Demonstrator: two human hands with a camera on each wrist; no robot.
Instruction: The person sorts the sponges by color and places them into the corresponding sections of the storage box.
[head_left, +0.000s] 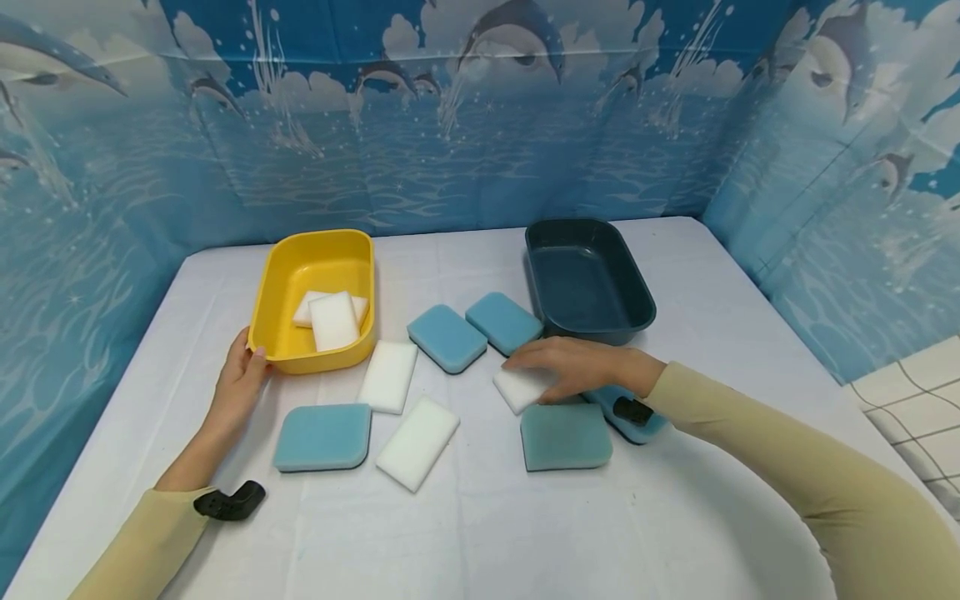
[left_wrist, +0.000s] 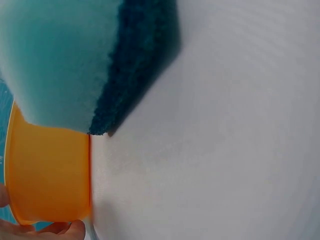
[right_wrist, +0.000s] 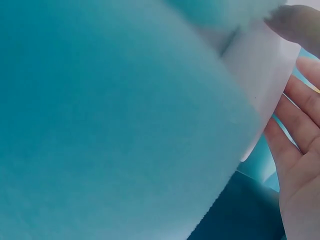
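Your left hand (head_left: pixel 238 387) is gripping the near left corner of the yellow bin (head_left: pixel 311 364), thumb at the rim, while your right hand (head_left: pixel 572 365), well apart from it, is pinching a white sponge (head_left: pixel 520 390) between thumb and fingers. That sponge is lying near the dark bin (head_left: pixel 592 283), just beyond a blue-green sponge (head_left: pixel 567 439); you cannot tell whether its underside is touching the cloth (head_left: pixel 480 542). Since foam is probably giving under pressure, you should be squeezing its opposite edges lightly and evenly. Try to be raising it straight up before moving sideways, so it isn't dragging its neighbour. Mind your black wrist camera (head_left: pixel 632 410), which is hanging over another blue sponge (head_left: pixel 643 432). Your left hand should be steadying without tugging.
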